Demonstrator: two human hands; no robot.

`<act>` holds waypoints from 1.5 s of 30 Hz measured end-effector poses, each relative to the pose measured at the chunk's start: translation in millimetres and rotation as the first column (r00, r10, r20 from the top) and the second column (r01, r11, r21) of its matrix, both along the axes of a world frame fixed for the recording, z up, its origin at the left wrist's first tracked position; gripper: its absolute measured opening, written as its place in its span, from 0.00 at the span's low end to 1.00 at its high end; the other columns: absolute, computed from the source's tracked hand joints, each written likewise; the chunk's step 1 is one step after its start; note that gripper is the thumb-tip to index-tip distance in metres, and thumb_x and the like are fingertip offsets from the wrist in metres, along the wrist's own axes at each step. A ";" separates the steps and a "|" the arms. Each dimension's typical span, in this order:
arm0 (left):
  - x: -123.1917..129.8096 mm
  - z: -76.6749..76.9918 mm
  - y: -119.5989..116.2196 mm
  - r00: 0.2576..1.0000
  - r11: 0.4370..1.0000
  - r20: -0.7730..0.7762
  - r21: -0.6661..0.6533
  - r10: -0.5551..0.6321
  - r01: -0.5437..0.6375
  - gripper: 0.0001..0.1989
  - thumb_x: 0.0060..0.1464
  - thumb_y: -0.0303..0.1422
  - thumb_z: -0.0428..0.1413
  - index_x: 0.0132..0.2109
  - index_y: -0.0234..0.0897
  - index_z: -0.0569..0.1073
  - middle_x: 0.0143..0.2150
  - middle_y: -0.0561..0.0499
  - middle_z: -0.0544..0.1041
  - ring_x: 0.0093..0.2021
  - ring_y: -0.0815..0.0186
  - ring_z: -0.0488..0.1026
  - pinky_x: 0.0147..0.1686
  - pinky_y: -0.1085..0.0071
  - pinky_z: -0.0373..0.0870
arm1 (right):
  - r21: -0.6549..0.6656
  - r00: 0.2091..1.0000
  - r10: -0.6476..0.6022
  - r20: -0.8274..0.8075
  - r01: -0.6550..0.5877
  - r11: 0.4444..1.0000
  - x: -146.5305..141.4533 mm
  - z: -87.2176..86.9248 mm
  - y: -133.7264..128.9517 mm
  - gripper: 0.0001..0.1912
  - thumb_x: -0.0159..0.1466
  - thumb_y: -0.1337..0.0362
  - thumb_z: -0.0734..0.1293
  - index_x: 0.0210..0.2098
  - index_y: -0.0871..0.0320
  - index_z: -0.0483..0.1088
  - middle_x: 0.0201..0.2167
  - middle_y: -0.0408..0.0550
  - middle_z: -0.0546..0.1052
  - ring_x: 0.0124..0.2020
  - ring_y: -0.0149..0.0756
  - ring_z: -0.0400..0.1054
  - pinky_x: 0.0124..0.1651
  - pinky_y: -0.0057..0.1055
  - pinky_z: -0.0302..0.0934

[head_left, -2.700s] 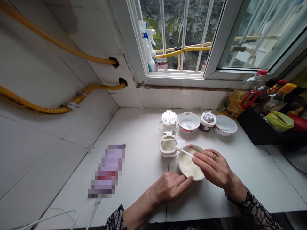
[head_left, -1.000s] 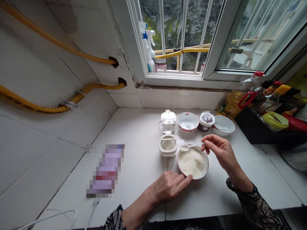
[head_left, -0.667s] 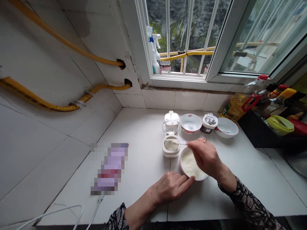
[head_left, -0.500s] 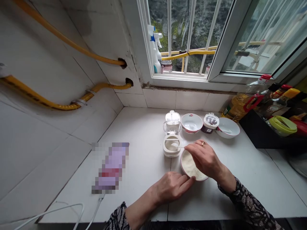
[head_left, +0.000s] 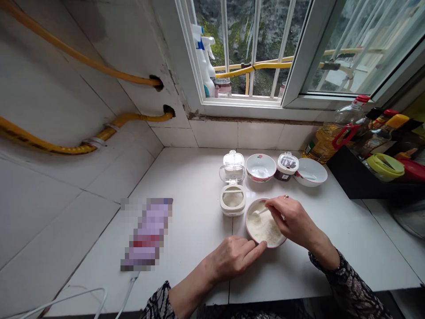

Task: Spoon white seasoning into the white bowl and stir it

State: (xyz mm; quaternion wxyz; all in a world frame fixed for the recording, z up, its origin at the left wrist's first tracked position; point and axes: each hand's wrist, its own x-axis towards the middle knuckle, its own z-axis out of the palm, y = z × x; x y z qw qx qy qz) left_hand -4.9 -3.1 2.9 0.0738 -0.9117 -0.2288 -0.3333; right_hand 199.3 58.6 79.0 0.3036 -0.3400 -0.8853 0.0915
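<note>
My right hand [head_left: 294, 219] pinches a small white spoon [head_left: 263, 211], its head in the pale powder [head_left: 265, 229] that fills a bowl with a pink rim [head_left: 246, 225]. My left hand [head_left: 232, 257] steadies this bowl at its near side, the index fingertip on the rim and the other fingers curled; its thumb is hidden. Left of the bowl stands a small white container [head_left: 233, 212] with its clear lid [head_left: 232, 173] tipped back, some pale powder inside.
Behind stand a flowered bowl [head_left: 260, 167], a lidded jar of dark contents [head_left: 286, 166] and another white bowl [head_left: 311, 173] with a spoon in it. An oil bottle [head_left: 322, 139] and a black rack [head_left: 350, 177] are right. A blurred purple phone-like object [head_left: 148, 235] with a white cable lies left.
My right hand has carried the spoon from the white container rightward into the bowl of powder. My left hand stays at the bowl. The whole view has shifted slightly.
</note>
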 end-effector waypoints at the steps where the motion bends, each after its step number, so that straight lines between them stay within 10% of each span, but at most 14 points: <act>1: -0.1 -0.3 0.0 1.000 1.000 -0.002 -0.001 0.001 -0.001 0.12 0.65 0.21 0.44 0.51 0.26 0.69 0.23 0.56 0.69 0.20 0.70 0.65 0.16 0.73 0.61 | -0.054 1.000 0.002 0.012 -0.001 0.999 -1.3 -2.0 -0.7 0.10 0.65 0.74 0.59 0.36 0.59 0.71 0.29 0.50 0.79 0.29 0.37 0.72 0.34 0.33 0.65; 10: -0.2 0.9 0.7 1.000 1.000 0.004 -0.010 -0.010 0.010 0.12 0.66 0.21 0.44 0.50 0.26 0.69 0.23 0.56 0.69 0.19 0.70 0.65 0.15 0.73 0.61 | -0.620 0.915 -0.289 -0.283 0.055 0.783 3.2 1.6 5.4 0.10 0.63 0.61 0.63 0.29 0.58 0.72 0.19 0.42 0.72 0.22 0.31 0.65 0.26 0.27 0.59; 21: 0.6 2.7 0.5 1.000 1.000 -0.013 0.005 0.004 -0.004 0.12 0.66 0.21 0.42 0.50 0.27 0.69 0.23 0.56 0.70 0.18 0.71 0.66 0.14 0.73 0.63 | -0.806 0.786 -0.467 -0.405 -0.066 0.588 13.9 -2.1 23.7 0.11 0.52 0.57 0.70 0.27 0.61 0.74 0.16 0.43 0.73 0.16 0.26 0.55 0.20 0.26 0.48; 31: -0.5 -1.7 -0.2 0.998 1.000 -0.058 0.000 0.002 -0.002 0.13 0.65 0.21 0.44 0.53 0.26 0.67 0.23 0.55 0.70 0.20 0.70 0.67 0.17 0.74 0.65 | -0.617 0.722 -0.396 -0.567 -0.054 0.785 -15.8 17.6 18.2 0.11 0.59 0.56 0.69 0.32 0.59 0.73 0.21 0.45 0.77 0.21 0.31 0.66 0.24 0.29 0.61; 36: 0.2 -3.6 0.2 0.998 0.999 -0.068 0.027 0.018 -0.016 0.12 0.65 0.21 0.45 0.52 0.26 0.68 0.23 0.55 0.70 0.20 0.70 0.67 0.17 0.74 0.65 | -0.124 0.885 -0.124 -0.449 0.076 0.989 -33.4 7.6 12.4 0.07 0.67 0.66 0.62 0.38 0.57 0.72 0.28 0.48 0.79 0.29 0.35 0.72 0.32 0.32 0.66; 40: 1.9 0.3 0.7 0.998 0.998 -0.060 0.060 0.011 -0.008 0.11 0.64 0.21 0.45 0.50 0.26 0.69 0.22 0.55 0.69 0.18 0.70 0.67 0.15 0.73 0.63 | 0.264 0.983 0.164 -0.078 -0.138 0.955 -34.2 -4.1 14.9 0.14 0.66 0.75 0.57 0.39 0.57 0.73 0.31 0.50 0.81 0.28 0.36 0.71 0.34 0.36 0.63; 45: 1.7 3.0 1.4 0.999 0.998 -0.037 0.051 0.023 -0.021 0.11 0.65 0.21 0.45 0.51 0.26 0.68 0.23 0.56 0.70 0.19 0.71 0.67 0.15 0.74 0.64 | 0.123 0.946 0.048 -0.320 -0.009 0.992 -22.7 6.1 11.6 0.09 0.67 0.71 0.62 0.41 0.56 0.73 0.29 0.48 0.80 0.30 0.37 0.72 0.36 0.36 0.66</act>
